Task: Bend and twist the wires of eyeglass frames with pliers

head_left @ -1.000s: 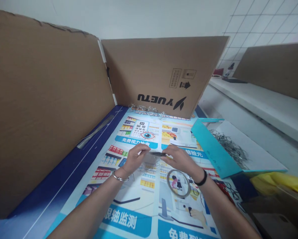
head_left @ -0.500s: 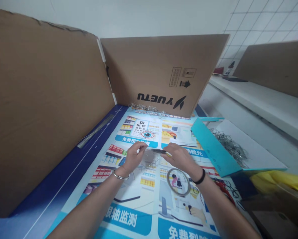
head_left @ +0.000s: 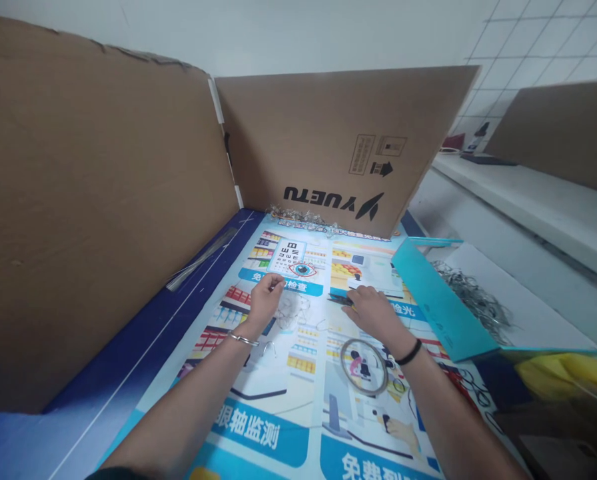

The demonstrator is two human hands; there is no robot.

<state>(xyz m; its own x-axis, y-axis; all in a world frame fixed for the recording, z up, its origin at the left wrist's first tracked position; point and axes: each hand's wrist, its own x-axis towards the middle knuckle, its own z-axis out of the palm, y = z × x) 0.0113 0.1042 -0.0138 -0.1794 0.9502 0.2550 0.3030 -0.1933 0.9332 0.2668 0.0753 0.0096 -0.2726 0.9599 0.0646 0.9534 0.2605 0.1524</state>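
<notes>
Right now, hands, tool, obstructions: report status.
Left hand: pinched, contents too small to tell. Right hand: gripping dark, pointed hand tool, tip toward left hand. Round grey ring: nearer the wearer, not between hands.

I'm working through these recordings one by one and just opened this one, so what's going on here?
A person works bare-handed over a printed sheet. The right hand holds a pliers-like tool. The left hand is in a pinch, above a loose tangle of fine wire; any strand between its fingers is too fine to tell. A grey ring lies nearer the person, and a teal box of tangled wires sits at the right.
</notes>
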